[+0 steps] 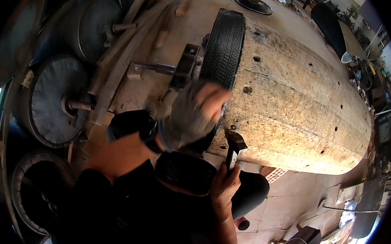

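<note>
Grey glove (184, 123) on the left hand (196, 115), bare fingers (213, 100) curled in by the black ribbed band (223, 51); it's blurry, so I can't tell if they've got hold of anything. The right hand (225, 187) has its fingers closed round a hammer (236, 145), head up at the near edge of a big pale drum (296, 102). Drum's on its side, dotted with small dark holes, band round its left end. Further left, a metal shaft (158, 68), then dark cylinders (56, 98).
</note>
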### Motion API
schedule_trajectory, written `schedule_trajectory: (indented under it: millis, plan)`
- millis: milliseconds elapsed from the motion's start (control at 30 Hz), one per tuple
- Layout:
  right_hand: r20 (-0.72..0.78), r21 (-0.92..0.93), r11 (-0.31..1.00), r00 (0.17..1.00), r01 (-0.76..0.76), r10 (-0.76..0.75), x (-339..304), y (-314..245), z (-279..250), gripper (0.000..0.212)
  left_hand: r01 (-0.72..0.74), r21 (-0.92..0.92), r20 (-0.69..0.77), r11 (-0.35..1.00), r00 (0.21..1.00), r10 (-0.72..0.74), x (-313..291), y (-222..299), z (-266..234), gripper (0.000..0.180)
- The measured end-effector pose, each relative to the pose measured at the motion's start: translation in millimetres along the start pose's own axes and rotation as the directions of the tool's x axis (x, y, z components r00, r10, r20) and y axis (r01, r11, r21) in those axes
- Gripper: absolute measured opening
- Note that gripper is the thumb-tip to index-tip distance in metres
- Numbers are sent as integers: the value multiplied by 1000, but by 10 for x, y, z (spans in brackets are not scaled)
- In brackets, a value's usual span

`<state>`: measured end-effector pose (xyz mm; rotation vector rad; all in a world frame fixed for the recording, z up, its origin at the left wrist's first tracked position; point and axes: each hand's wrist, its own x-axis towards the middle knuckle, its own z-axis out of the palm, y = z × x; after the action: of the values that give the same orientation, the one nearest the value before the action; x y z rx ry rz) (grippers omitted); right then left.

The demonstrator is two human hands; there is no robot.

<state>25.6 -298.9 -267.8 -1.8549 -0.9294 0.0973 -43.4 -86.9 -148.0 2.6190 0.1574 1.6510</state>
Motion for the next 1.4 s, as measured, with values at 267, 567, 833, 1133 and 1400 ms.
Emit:
schedule_trajectory:
  millis: [267, 567, 833, 1133, 1400]
  plan:
    - [67, 44, 998, 996, -54, 51, -106, 42, -119, 18, 220, -174, 107, 960, 973, -203, -591, 445, 31, 66]
    - [83, 103, 993, 995, -62, 54, -131, 39, -83, 17, 299, -38, 345, 954, 900, -268, -375, 540, -134, 75]
    - [32, 18, 990, 989, 142, -142, -107, -59, -181, 25, 338, 119, 280, 933, 891, -358, -348, 647, 21, 75]
    - [62, -92, 995, 998, 36, -30, -94, -132, -208, 19, 206, 188, 204, 960, 948, -243, -441, 605, 133, 84]
    - [-206, -30, 917, 895, 399, -396, -107, -2, -225, 14, 289, 4, 251, 957, 926, -281, -607, 757, -220, 76]
